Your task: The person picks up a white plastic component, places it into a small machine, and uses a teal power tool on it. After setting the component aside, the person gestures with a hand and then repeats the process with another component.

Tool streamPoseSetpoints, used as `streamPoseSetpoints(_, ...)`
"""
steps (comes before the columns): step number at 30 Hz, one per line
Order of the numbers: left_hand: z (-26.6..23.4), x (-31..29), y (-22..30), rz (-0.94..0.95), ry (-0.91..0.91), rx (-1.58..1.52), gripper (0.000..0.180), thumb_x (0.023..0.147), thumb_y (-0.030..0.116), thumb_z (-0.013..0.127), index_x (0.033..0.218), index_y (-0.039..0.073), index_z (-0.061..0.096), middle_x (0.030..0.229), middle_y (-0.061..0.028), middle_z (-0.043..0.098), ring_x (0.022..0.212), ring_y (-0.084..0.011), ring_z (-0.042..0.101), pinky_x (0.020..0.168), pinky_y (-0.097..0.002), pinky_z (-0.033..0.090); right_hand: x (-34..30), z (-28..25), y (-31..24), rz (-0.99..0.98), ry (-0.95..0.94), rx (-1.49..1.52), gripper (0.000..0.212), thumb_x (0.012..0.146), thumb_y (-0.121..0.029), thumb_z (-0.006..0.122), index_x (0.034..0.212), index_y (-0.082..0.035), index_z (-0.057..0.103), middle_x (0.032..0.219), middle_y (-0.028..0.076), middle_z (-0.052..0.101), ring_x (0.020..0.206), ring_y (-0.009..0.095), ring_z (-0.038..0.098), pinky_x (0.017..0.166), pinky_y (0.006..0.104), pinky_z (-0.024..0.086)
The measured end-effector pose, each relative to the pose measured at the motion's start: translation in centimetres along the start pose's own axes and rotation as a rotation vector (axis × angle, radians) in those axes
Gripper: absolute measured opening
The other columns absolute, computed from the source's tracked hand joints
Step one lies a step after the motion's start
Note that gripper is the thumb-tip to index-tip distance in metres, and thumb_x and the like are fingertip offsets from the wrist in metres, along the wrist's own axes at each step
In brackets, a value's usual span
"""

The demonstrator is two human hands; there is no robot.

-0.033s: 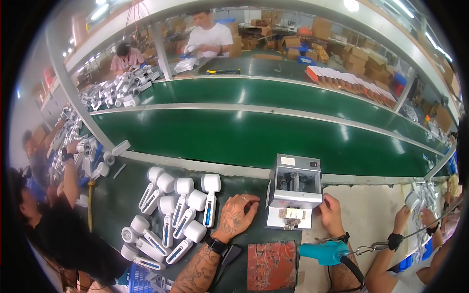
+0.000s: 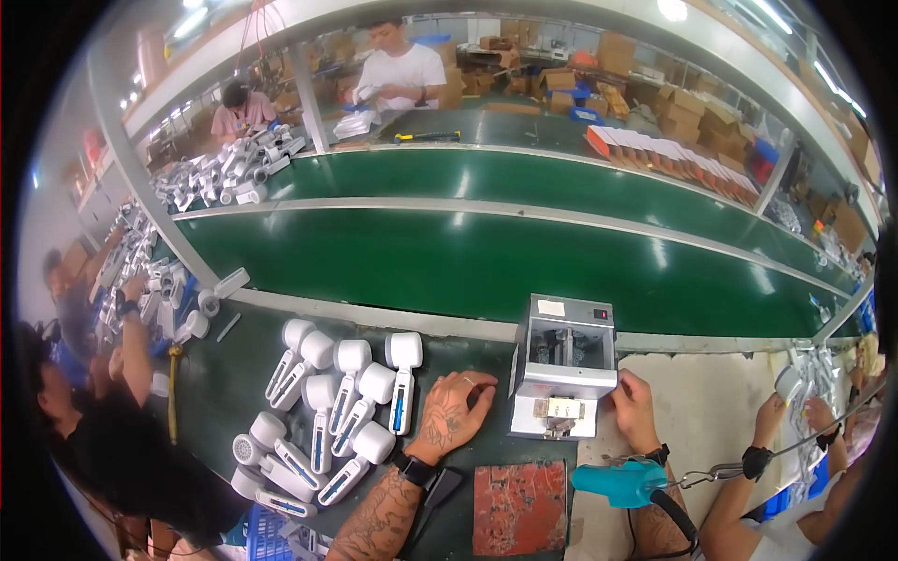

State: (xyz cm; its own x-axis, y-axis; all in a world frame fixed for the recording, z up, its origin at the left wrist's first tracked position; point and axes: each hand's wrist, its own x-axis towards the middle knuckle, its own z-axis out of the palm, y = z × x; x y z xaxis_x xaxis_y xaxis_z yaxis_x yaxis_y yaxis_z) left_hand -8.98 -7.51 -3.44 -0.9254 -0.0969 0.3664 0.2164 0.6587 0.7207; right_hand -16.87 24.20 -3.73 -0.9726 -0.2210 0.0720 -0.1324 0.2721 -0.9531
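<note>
My left hand (image 2: 456, 416) rests on the dark table, its thumb and forefinger apart and nothing visible between them. Just left of it lies a group of white handheld shower heads (image 2: 404, 383), with round heads and blue strips in their handles. My right hand (image 2: 636, 411) is against the right side of a small grey bench machine (image 2: 566, 369), its fingers partly hidden at the machine's edge. This machine has a see-through cover, a switch on top and a pale block at its front. A teal electric screwdriver (image 2: 620, 481) hangs from a metal hook over my right forearm.
A worn red mat (image 2: 519, 510) lies before the machine. Beyond the table runs a green conveyor belt (image 2: 393, 262) behind a metal rail. Co-workers sit at both sides and across. More shower heads (image 2: 234, 168) are heaped far left; a blue basket (image 2: 268, 535) stands below.
</note>
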Motion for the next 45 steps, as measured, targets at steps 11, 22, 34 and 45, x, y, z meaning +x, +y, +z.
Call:
streamPoseSetpoints(11, -0.3, 0.2, 0.8, -0.008, -0.011, -0.008, 0.015, 0.093, 0.015, 0.068, 0.104, 0.008, 0.074, 0.094, -0.0095, 0.073, 0.09, -0.0287, 0.068, 0.083, -0.0398, 0.049, 0.0, -0.2, 0.2, 0.031, 0.002, 0.058, 0.023, 0.105, -0.017, 0.057, 0.09, -0.001, 0.062, 0.072, -0.002, 0.059, 0.065, 0.006, 0.053, 0.06, 0.024, 0.042)
streamPoseSetpoints(22, -0.3, 0.2, 0.7, -0.009, -0.014, -0.006, 0.015, 0.093, 0.016, 0.068, 0.104, 0.008, 0.074, 0.094, -0.0086, 0.074, 0.09, -0.0279, 0.068, 0.084, -0.0399, 0.049, 0.1, -0.1, 0.1, 0.026, 0.002, 0.065, 0.021, 0.105, -0.015, 0.056, 0.091, 0.0, 0.062, 0.072, -0.001, 0.059, 0.065, 0.007, 0.053, 0.059, 0.0243, 0.042)
streamPoseSetpoints(34, -0.2, 0.1, 0.7, -0.029, -0.02, -0.008, 0.014, 0.093, 0.018, 0.068, 0.103, 0.01, 0.074, 0.1, -0.0073, 0.074, 0.092, -0.0292, 0.067, 0.09, -0.0432, 0.048, 0.1, -0.3, 0.8, 0.01, 0.012, 0.026, 0.022, 0.105, -0.016, 0.056, 0.091, 0.0, 0.062, 0.072, 0.0, 0.06, 0.064, 0.007, 0.053, 0.058, 0.0245, 0.041)
streamPoseSetpoints(45, -0.4, -0.3, 0.6, -0.032, -0.022, 0.009, 0.013, 0.094, 0.017, 0.067, 0.103, 0.011, 0.073, 0.099, -0.0061, 0.073, 0.093, -0.0278, 0.067, 0.087, -0.0413, 0.048, 0.0, 0.2, 0.3, 0.012, 0.012, 0.103, 0.02, 0.104, -0.014, 0.056, 0.091, 0.0, 0.062, 0.072, -0.002, 0.059, 0.065, 0.006, 0.053, 0.059, 0.0238, 0.042)
